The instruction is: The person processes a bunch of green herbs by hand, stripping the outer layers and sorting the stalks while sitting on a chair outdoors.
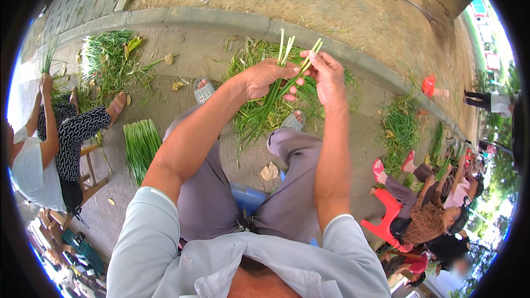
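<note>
My left hand (269, 78) grips a small bunch of long green chive-like stalks (268, 111), whose pale cut ends stick up above the fingers. Their leafy ends trail down toward my knees. My right hand (329, 75) pinches the pale ends of a few stalks (307, 64) between thumb and forefinger, close beside the left hand. Beneath both hands a loose heap of green leaves and trimmings (244, 64) spreads over the pavement between my sandalled feet. To the left of my legs lies a neat bundle of stalks (142, 145), laid side by side.
A concrete curb (215, 17) runs beyond the heap. At left, a seated person (41, 161) holds stalks near another pile (105, 60). Several people sit at right, near a red plastic stool (387, 217) and a green heap (399, 126). Something blue (246, 196) is under me.
</note>
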Tool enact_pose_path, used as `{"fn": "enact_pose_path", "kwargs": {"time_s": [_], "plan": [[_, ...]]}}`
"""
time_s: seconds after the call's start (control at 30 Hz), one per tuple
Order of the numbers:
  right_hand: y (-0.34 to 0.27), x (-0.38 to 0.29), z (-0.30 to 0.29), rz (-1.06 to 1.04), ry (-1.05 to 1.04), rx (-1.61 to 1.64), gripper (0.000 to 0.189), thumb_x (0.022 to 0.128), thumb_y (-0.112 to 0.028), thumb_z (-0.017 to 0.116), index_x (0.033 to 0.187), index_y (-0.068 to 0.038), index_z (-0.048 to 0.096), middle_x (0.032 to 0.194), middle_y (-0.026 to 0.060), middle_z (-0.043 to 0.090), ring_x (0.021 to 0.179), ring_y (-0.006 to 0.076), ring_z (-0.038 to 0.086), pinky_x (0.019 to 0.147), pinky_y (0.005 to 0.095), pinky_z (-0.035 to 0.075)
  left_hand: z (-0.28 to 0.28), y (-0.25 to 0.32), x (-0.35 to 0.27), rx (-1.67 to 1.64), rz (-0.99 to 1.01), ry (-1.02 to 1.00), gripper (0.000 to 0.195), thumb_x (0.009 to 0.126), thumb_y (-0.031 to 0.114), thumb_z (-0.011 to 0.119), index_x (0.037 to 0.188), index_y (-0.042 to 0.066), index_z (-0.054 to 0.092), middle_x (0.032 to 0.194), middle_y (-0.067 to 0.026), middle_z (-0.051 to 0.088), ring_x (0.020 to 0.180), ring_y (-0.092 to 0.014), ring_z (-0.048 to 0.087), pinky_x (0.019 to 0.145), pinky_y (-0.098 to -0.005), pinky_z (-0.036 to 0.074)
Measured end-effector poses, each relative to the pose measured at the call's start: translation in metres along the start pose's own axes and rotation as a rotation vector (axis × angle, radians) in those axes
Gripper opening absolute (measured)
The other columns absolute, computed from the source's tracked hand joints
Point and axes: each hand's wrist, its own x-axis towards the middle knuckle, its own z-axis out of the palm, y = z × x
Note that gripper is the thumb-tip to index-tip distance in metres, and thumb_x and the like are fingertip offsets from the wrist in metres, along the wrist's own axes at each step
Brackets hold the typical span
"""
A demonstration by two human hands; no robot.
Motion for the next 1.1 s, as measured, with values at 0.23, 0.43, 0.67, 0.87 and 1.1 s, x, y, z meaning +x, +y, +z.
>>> {"fn": "enact_pose_path", "kwargs": {"time_s": [0.23,0.43,0.67,0.87,1.1], "plan": [[-0.002,-0.004,0.004,-0.02,0.066,-0.025,0.026,0.094,-0.019,0.072,0.109,0.002,0.072,0.096,0.0076,0.072,0.072,0.0111,0.063,0.065,0.0249,0.053,0.001,-0.001,0.001,0.004,0.015,0.015,0.025,0.1,0.023,0.062,0.112,0.002,0.064,0.097,-0.0067,0.067,0.084,-0.015,0.063,0.077,-0.0372,0.061],[-0.001,-0.004,0.005,-0.034,0.08,-0.06,0.029,0.094,-0.018,0.071,0.113,0.003,0.071,0.093,0.0063,0.07,0.071,0.0107,0.063,0.065,0.0244,0.052,-0.001,-0.002,0.001,0.003,0.019,0.019,0.028,0.099,0.025,0.064,0.115,0.002,0.065,0.095,-0.0061,0.067,0.081,-0.015,0.063,0.077,-0.0361,0.061],[0.003,-0.003,0.003,-0.083,0.077,-0.098,0.03,0.093,-0.014,0.071,0.118,0.004,0.068,0.092,0.005,0.069,0.07,0.0109,0.063,0.068,0.0241,0.051,0.006,0.0,-0.003,0.09,0.009,0.067,0.032,0.097,0.03,0.067,0.115,0.003,0.067,0.087,-0.0009,0.064,0.069,-0.01,0.058,0.059,-0.0254,0.051],[0.003,-0.001,0.007,-0.136,0.07,-0.06,0.04,0.094,-0.011,0.07,0.128,0.007,0.061,0.094,0.007,0.07,0.074,0.0126,0.067,0.071,0.0251,0.053,0.001,-0.002,0.0,0.106,0.103,0.088,0.026,0.097,0.028,0.067,0.108,0.005,0.07,0.08,0.0018,0.062,0.058,-0.006,0.048,0.048,-0.0217,0.038],[-0.001,-0.002,0.012,-0.147,0.077,0.002,0.036,0.099,-0.013,0.061,0.13,0.005,0.059,0.104,0.0123,0.071,0.079,0.0164,0.069,0.076,0.0292,0.058,0.001,0.001,-0.001,0.081,0.107,0.134,0.024,0.095,0.028,0.068,0.103,0.006,0.07,0.078,0.0018,0.062,0.055,-0.006,0.046,0.046,-0.0206,0.033]]}}
